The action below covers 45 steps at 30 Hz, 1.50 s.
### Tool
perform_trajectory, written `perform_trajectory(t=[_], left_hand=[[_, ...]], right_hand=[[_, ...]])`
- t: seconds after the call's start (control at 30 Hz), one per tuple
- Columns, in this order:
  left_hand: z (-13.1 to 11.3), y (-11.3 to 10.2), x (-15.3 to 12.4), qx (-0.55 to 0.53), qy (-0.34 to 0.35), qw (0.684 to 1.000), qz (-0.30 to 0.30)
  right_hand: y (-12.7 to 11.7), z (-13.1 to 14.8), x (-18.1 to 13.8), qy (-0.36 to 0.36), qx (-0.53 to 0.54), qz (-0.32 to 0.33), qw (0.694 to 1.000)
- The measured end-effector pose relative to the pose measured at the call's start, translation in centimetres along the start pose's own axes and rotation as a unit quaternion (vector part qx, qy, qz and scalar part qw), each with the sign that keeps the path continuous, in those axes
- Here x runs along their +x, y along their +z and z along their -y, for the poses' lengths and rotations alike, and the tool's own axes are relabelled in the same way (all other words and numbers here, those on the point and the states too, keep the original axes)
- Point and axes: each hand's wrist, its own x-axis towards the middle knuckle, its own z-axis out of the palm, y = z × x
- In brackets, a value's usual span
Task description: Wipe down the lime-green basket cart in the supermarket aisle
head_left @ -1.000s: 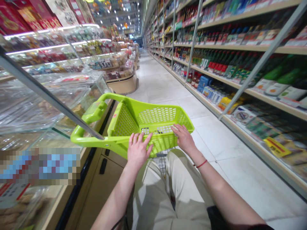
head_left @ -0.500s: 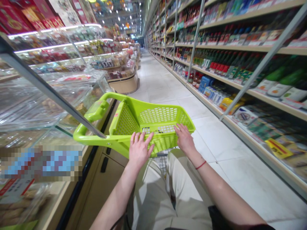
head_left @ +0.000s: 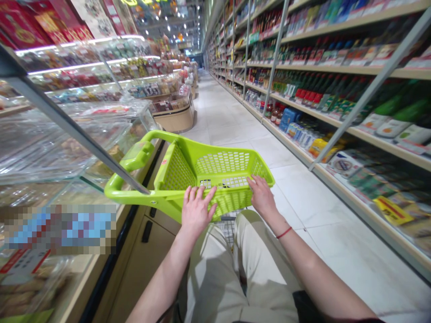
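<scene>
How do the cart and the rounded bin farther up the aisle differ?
The cart is green; the bin is beige with dark trim. The cart's sides have rows of holes, while the bin's visible wall is solid. The bin holds packages; the cart shows its slotted bottom. Both are open-topped.

On your right you have a long shelf (head_left: 336, 69). Its lowest board carries red-lidded jars (head_left: 276, 114), a blue pack (head_left: 288, 119), a yellow pack (head_left: 319, 149) and, closer to you, a yellow sign (head_left: 392, 210) at the edge. On the board above it, green bottles (head_left: 389, 105) stand side by side. On your left, a counter (head_left: 89, 269) bears goods under clear plastic (head_left: 43, 125). Below you, the floor (head_left: 336, 269) is of pale tiles; your green cart (head_left: 218, 150) is over it, beside the counter, its wheels hidden.
</scene>
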Motion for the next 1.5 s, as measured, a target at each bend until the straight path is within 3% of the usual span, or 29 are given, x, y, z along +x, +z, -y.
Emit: perform_trajectory(t=[0.13, 0.23, 0.37, 0.57, 0.67, 0.8, 0.9, 1.03, 1.23, 1.37, 1.5], left_hand=[[0.0, -0.1, 0.0, 0.004, 0.0, 1.0, -0.002], [0.1, -0.1, 0.0, 0.004, 0.005, 1.0, -0.003], [0.2, -0.1, 0.0, 0.001, 0.006, 1.0, -0.001], [0.1, -0.1, 0.0, -0.005, 0.001, 1.0, -0.003], [0.0, -0.2, 0.0, -0.003, 0.0, 1.0, 0.0], [0.0, -0.4, 0.0, -0.004, -0.001, 1.0, 0.003], [0.0, -0.4, 0.0, -0.008, 0.002, 1.0, 0.005], [0.5, -0.6, -0.1, -0.014, 0.001, 1.0, 0.001], [2.7, -1.7, -0.8, 0.039, -0.069, 0.996, -0.03], [3.4, -2.3, -1.1, 0.058, -0.066, 0.996, -0.033], [3.1, -2.4, -1.1, 0.051, -0.063, 0.996, -0.033]], right_hand=[[0.7, 4.6, 0.4, -0.051, 0.01, 0.006, 0.999], [0.8, 6.6, 0.7, -0.096, 0.034, 0.021, 0.995], [0.3, 5.1, 0.7, -0.108, 0.037, 0.029, 0.993], [-0.3, 1.3, 0.0, -0.044, 0.001, 0.016, 0.999], [0.0, 2.9, 0.2, -0.041, 0.003, 0.021, 0.999], [0.5, 7.4, 0.9, -0.087, 0.033, 0.045, 0.995], [0.5, 9.2, 1.4, -0.117, 0.05, 0.053, 0.99], [0.0, 7.8, 1.2, -0.126, 0.048, 0.058, 0.989], [-0.7, 4.6, 0.9, -0.088, 0.038, 0.063, 0.993], [-0.5, 5.8, 1.2, -0.07, 0.034, 0.07, 0.994], [0.1, 8.9, 1.5, -0.08, 0.039, 0.069, 0.994]])
